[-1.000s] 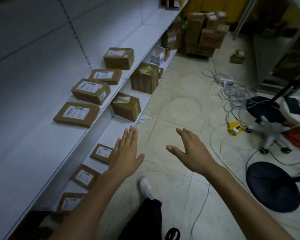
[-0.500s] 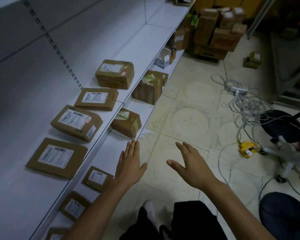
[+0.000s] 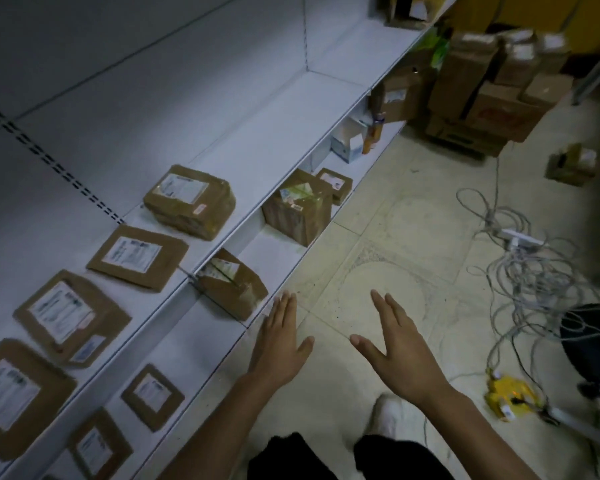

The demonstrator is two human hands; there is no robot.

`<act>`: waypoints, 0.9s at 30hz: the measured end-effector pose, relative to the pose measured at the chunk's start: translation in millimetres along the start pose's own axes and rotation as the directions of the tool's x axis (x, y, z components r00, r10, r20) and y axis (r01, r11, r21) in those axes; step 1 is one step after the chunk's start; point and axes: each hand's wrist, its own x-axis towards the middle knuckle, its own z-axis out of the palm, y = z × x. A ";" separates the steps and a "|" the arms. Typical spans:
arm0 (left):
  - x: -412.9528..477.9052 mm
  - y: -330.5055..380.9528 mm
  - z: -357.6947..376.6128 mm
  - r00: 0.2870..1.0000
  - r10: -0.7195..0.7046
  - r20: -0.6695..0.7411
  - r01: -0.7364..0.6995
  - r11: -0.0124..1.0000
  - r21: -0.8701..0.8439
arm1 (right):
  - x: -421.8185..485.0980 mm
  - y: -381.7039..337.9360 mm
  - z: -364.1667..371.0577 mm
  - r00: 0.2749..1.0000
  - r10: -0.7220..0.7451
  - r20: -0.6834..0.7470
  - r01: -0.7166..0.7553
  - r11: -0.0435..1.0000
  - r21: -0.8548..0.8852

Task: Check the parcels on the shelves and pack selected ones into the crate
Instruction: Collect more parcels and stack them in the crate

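Note:
Brown labelled parcels lie on white shelves at the left. On the upper shelf (image 3: 291,133) are a bulky parcel (image 3: 190,201), a flat one (image 3: 137,257) and two more nearer me (image 3: 70,317). The lower shelf (image 3: 201,341) holds a tilted box (image 3: 231,284), a taller box (image 3: 298,206) and flat parcels (image 3: 152,396). My left hand (image 3: 280,341) hovers flat and open just right of the tilted box, by the lower shelf's edge. My right hand (image 3: 397,348) is open over the floor, holding nothing. No crate is in view.
Stacked cardboard boxes (image 3: 492,95) stand on the floor at the far end of the aisle. A tangle of cables (image 3: 520,271) with a yellow device (image 3: 510,398) spreads over the tiles at the right. A dark chair base (image 3: 593,344) sits at the right edge.
The view has advanced along the shelves, so the parcels have slid toward me and to the left. Both hands stay open, now level with the tilted box on the lower shelf.

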 end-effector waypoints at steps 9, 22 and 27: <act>98.3 63.0 18.5 0.973 -0.212 -0.088 0.205 0.975 -0.087 | 146.4 43.0 -112.3 0.980 -0.160 0.116 0.180 0.964 -0.197; 308.9 96.2 -51.0 0.901 -0.400 -0.170 0.349 0.899 -0.265 | 405.3 42.7 -192.9 0.903 -0.168 0.396 0.285 0.923 -0.257; 348.7 102.8 -50.0 0.791 -0.560 -0.246 0.452 0.806 -0.382 | 490.6 39.0 -194.4 0.790 -0.154 0.594 0.385 0.878 -0.285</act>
